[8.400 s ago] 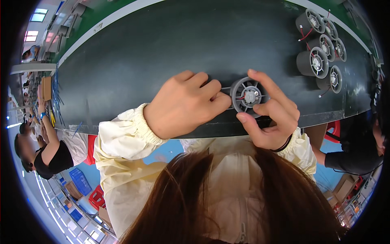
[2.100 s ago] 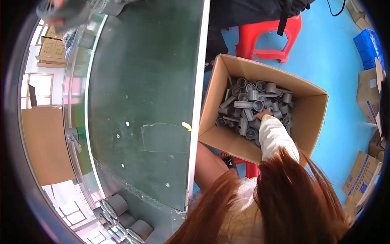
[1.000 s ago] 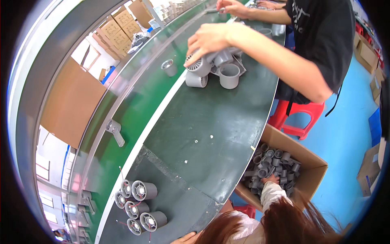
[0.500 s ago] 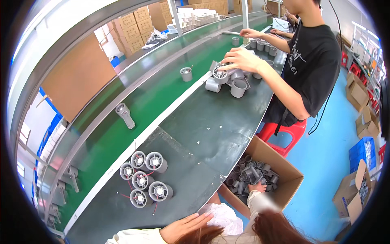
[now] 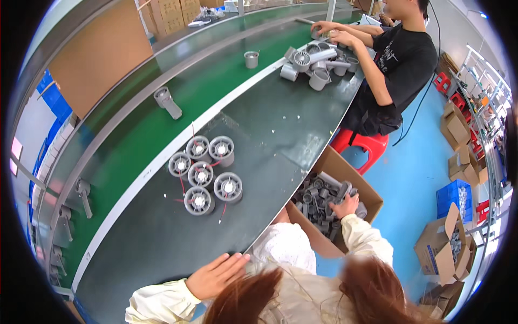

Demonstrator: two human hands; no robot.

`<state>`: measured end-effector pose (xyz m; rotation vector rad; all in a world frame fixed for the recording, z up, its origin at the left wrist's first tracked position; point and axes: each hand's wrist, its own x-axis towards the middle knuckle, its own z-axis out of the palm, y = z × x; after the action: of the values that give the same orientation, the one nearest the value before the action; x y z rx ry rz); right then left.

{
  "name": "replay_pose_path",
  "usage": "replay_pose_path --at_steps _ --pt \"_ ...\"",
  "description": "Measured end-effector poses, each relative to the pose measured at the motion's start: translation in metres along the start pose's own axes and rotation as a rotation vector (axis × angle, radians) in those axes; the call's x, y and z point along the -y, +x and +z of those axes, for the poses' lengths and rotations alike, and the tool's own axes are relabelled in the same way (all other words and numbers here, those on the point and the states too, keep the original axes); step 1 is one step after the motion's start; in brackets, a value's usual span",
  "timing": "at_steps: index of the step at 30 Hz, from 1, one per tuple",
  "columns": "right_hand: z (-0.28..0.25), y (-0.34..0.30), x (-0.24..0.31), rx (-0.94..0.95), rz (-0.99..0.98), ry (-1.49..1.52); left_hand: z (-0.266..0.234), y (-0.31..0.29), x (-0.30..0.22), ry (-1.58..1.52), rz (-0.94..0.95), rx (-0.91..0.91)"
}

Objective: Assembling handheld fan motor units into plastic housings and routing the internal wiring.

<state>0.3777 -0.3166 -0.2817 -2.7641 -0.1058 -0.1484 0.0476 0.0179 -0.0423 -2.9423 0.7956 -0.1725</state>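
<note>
My left hand [image 5: 218, 275] lies flat on the near edge of the dark green table, fingers stretched out and holding nothing. Down in an open cardboard box [image 5: 372, 195] at the table's right side, my right hand [image 5: 346, 207] has its fingers curled around a grey plastic housing [image 5: 342, 190] among many similar tubular pieces; the fingertips are partly hidden. On the table in front of me stand several grey round fan units [image 5: 227, 186], open ends up, with white hubs and thin red wires.
A green conveyor belt [image 5: 137, 140] runs along the far side, carrying a grey housing with a handle [image 5: 168, 103] and a grey cup-shaped part [image 5: 251, 59]. A co-worker [image 5: 402, 70] on a red stool [image 5: 362, 150] handles parts by a grey heap [image 5: 318, 65]. More boxes [image 5: 440, 245] stand right.
My view has shifted, so the table contents sit higher. My right hand stays in the box, now higher among the pieces with a housing at its fingers. The co-worker's hands have drawn together.
</note>
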Motion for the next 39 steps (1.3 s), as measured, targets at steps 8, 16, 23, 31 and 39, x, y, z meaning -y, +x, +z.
replay_pose_path --at_steps 8,16,23,31,39 --pt "-0.15 -0.021 0.034 -0.147 -0.43 -0.021 0.014 -0.061 -0.013 -0.101 -0.078 -0.187" --pt "-0.147 0.008 0.031 -0.263 -0.31 -0.202 0.011 -0.067 -0.014 -0.235 -0.138 -0.199" --pt "0.006 0.01 -0.03 0.1 0.103 -0.201 0.014 -0.063 -0.017 -0.299 -0.221 -0.139" --pt "-0.02 -0.004 -0.031 0.1 -0.003 -0.152 0.016 -0.058 -0.015 -0.356 -0.293 -0.139" --pt "-0.259 0.017 0.111 -0.308 -0.64 0.152 0.008 -0.049 -0.014 -0.316 -0.265 -0.108"
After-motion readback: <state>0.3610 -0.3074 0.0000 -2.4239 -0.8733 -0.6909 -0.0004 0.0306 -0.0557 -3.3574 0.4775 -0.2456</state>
